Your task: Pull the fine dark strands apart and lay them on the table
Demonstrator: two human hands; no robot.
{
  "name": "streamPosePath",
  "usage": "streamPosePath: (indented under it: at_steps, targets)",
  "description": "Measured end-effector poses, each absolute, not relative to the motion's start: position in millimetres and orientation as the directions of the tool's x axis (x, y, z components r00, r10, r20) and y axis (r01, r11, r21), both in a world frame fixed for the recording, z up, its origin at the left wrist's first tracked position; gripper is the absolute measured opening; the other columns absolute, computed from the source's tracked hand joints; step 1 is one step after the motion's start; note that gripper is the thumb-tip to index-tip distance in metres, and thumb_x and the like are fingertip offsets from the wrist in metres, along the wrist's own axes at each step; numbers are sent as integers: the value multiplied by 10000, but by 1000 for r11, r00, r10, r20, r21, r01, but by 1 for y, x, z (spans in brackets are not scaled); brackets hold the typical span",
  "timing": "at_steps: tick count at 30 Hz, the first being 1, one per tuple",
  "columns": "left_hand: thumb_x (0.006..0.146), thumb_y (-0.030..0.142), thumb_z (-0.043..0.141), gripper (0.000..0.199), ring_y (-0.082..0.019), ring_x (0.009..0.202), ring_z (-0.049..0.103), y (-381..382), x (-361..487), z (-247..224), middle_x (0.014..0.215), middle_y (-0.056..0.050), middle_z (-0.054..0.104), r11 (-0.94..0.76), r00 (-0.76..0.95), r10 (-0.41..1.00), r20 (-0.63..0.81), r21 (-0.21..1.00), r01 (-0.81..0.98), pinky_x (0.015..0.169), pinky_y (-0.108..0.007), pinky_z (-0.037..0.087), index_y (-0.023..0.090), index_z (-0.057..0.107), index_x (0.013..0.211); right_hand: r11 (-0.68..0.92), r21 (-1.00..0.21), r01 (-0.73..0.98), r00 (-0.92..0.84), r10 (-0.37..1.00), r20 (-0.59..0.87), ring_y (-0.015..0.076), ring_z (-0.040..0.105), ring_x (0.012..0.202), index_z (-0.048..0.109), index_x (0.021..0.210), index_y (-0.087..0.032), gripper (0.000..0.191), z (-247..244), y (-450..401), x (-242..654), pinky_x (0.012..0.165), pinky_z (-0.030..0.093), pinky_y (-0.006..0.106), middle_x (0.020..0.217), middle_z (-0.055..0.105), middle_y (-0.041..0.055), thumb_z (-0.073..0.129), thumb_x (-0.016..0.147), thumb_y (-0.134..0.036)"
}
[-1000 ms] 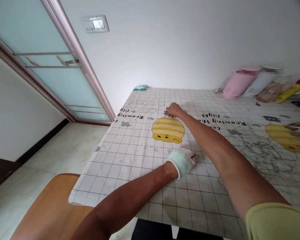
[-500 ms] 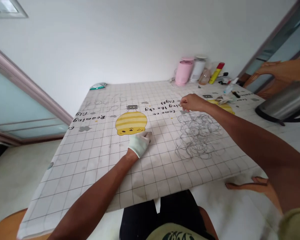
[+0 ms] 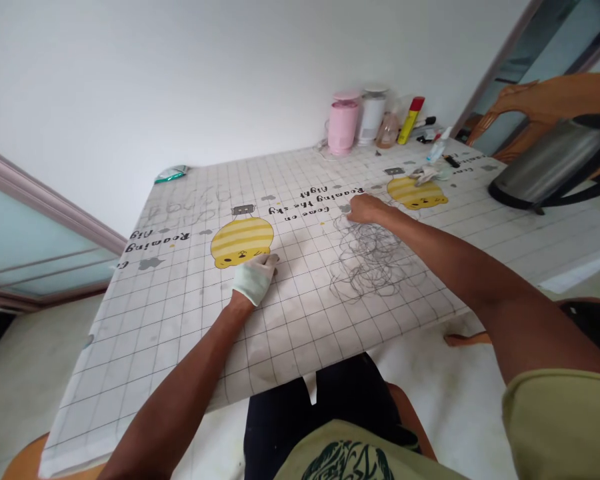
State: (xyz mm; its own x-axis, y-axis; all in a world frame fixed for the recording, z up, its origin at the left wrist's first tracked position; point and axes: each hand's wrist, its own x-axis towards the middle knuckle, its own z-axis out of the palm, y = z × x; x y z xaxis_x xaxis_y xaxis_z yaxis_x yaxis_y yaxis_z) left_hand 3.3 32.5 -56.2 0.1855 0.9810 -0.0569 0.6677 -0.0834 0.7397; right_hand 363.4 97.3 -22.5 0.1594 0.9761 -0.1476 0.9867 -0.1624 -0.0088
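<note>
My left hand (image 3: 256, 277), in a pale glove with grey fingertips, rests on the checked tablecloth (image 3: 300, 333) beside a printed yellow striped bear balloon (image 3: 243, 241). Its fingers are bent together; what they pinch, if anything, is too small to make out. Bare and closed, my right hand (image 3: 367, 209) is at the upper edge of a tangle of thin dark strands (image 3: 373, 257). Its fingertips point down and left near the printed words, and anything between them is hidden.
At the wall stand a pink device (image 3: 343, 125), a white device (image 3: 371, 119), a bottle (image 3: 388, 130) and a yellow-red can (image 3: 411, 121). A steel kettle (image 3: 555, 163) is at the right, near a white glove (image 3: 430, 173). A green-white packet (image 3: 171, 175) lies far left.
The view has shifted, so the table's contents appear further left. My right hand has lowered towards the top of the tangle. My left hand stays beside the printed balloon.
</note>
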Motion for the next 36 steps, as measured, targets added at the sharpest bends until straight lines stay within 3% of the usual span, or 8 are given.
streamPosePath:
  at_steps: [8,11,16,18,21,24,31,36]
  targets:
    - [928,437,491,341,-223,803,659,32,3,-53,742,-3,738,-137,235,971,-52,685,716,760,-330,448,259,708,734,-156,-171,973,142,986,-91,226,690,840,787,923,-124,167,1,87,379,684,486,262,880,776,134,706,872,-261]
    - [935,433,477,365,-221,781,652,31,4,-50,739,-8,735,-171,269,962,-47,664,728,765,-332,448,256,672,682,-161,-324,932,134,986,-103,182,664,700,776,863,-132,159,18,77,390,593,449,245,775,763,93,723,879,-282]
    - [935,416,477,352,-219,764,645,29,3,-47,732,-11,726,-174,277,960,-52,664,728,760,-329,452,252,662,685,-125,-543,831,118,992,-48,152,648,628,738,896,-128,171,31,57,394,571,443,243,802,766,95,708,912,-295]
    - [933,422,485,337,-222,780,650,28,2,-48,744,-9,729,-175,272,961,-41,673,719,761,-326,455,255,689,724,-79,-503,861,137,987,80,160,650,648,723,897,-143,133,33,49,389,603,444,256,821,765,88,686,912,-270]
    - [935,433,492,326,-220,832,672,24,1,-47,780,-7,745,-162,248,968,-18,714,681,794,-317,471,255,733,806,4,-325,946,114,932,344,203,664,764,696,915,-164,80,34,36,370,677,435,286,878,762,92,637,914,-219]
    - [945,448,489,342,-201,815,694,15,8,-39,848,-7,773,-131,229,973,-10,794,593,827,-309,500,244,759,892,46,-209,977,58,882,467,237,665,829,671,999,-177,132,34,22,339,702,416,311,926,757,102,551,959,-217]
    - [950,473,537,389,-171,804,728,-5,46,8,1039,-49,786,-114,363,932,2,951,288,739,-257,565,203,748,1133,177,-216,960,-15,804,594,242,686,822,636,1099,-198,266,23,1,269,687,403,328,913,749,97,420,1066,-350]
    - [927,424,590,446,-160,817,723,12,57,18,1106,-73,773,-35,189,982,-3,979,199,709,-242,567,179,704,1283,320,-303,898,-64,775,628,213,677,779,635,1079,-228,266,11,0,243,703,448,324,867,739,65,418,1072,-381]
